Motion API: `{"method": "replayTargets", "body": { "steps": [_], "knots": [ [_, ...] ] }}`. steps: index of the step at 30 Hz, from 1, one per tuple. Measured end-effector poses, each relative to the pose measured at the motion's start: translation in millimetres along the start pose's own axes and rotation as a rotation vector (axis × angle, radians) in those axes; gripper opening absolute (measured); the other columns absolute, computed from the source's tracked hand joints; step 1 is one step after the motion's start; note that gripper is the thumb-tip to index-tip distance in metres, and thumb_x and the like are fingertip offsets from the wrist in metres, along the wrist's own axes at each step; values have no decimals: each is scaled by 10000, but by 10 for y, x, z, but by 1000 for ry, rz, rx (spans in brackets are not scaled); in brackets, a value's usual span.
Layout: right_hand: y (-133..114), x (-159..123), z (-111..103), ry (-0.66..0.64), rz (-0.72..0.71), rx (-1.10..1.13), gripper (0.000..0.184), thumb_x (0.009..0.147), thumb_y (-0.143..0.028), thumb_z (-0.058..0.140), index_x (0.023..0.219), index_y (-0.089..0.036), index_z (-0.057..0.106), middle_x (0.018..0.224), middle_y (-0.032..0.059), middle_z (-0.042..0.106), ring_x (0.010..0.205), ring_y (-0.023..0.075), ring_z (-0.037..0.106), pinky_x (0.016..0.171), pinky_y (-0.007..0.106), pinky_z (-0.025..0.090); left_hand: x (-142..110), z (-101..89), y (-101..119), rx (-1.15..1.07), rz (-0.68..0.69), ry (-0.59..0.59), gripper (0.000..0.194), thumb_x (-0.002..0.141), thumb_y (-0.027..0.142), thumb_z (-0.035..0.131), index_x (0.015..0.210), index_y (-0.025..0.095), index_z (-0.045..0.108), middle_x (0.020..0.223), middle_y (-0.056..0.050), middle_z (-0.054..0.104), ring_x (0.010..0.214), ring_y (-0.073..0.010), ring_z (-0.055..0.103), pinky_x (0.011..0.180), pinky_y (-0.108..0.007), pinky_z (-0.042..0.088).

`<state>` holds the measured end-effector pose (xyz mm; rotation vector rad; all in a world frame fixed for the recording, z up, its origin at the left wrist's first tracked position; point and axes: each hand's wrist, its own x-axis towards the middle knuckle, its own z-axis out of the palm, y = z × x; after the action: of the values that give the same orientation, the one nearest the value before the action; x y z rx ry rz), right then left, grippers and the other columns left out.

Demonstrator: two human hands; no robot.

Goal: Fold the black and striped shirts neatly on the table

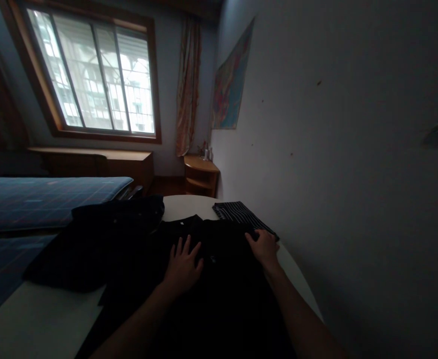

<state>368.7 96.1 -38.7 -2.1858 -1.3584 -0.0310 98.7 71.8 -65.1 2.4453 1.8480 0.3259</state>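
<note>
A black garment (219,299) lies spread on a white table (43,324) in front of me. My left hand (183,267) rests flat on its middle, fingers stretched and apart, holding nothing. My right hand (264,248) lies on the garment's far right part, fingers curled down onto the cloth, close to a folded dark striped cloth (241,215). Whether the right hand pinches the fabric is too dark to tell. A second dark garment (102,239) is heaped to the left of my left hand.
A bed with a blue checked cover (35,199) stands at the left. A bare wall (353,174) runs close along the table's right side. A wooden corner shelf (201,174), a window (95,75) and a wall map (230,85) are farther back.
</note>
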Motion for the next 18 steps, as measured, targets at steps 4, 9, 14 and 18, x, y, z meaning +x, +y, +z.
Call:
{"method": "replayTargets", "body": {
  "steps": [4,9,14,18],
  "knots": [
    [45,82,-84,-23,141,74,375,889,-395,528,1161,-157,628,1128,131,695,1076,280,633,910,399,449,-4,-7,2,-4,-3,-2,550,941,434,472,1475,302,443,1617,-105,248,1480,-378,184,1164,-543,215],
    [114,92,-133,-41,150,38,257,861,-393,556,1005,-197,639,1067,108,700,1046,285,637,851,387,470,-5,-27,7,5,-6,-12,556,938,421,477,1478,293,440,1615,-111,248,1478,-375,196,1164,-542,216],
    [104,66,-111,25,195,84,407,797,-377,629,1147,-178,565,1129,124,685,1098,305,618,909,426,454,-8,-34,10,15,-4,-14,555,941,424,467,1480,296,436,1616,-102,251,1478,-372,199,1164,-546,217],
    [212,119,-82,82,164,241,627,780,-360,617,1335,-117,457,1079,127,707,1011,281,664,898,388,470,-6,-30,6,21,-7,-16,549,945,424,458,1479,298,437,1616,-105,243,1480,-367,193,1163,-544,220]
  ]
}}
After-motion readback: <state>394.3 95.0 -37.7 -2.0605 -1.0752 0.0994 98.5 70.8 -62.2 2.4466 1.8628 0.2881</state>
